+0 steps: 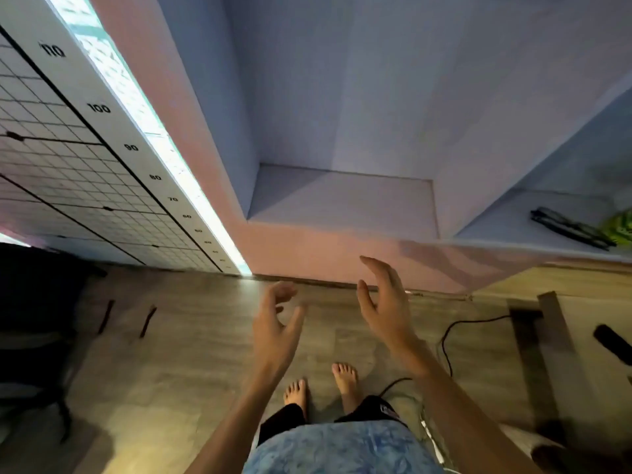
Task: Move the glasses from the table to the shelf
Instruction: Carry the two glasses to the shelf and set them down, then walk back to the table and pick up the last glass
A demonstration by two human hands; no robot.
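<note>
Folded black glasses [570,228] lie on the right-hand compartment of the pale shelf unit [376,248], close to its front edge. Both of my hands hover in front of the unit's low front face, over the floor, well left of the glasses. My left hand [277,323] has its fingers curled loosely apart and holds nothing. My right hand [384,299] is spread open, palm turned left, also with nothing in it. No table shows in this view.
A green patterned object [617,227] sits just right of the glasses. The middle compartment floor [342,196] is bare. A gridded measuring board [85,165] leans at the left. A black cable [458,333] runs over the wooden floor; dark furniture [34,336] stands at far left.
</note>
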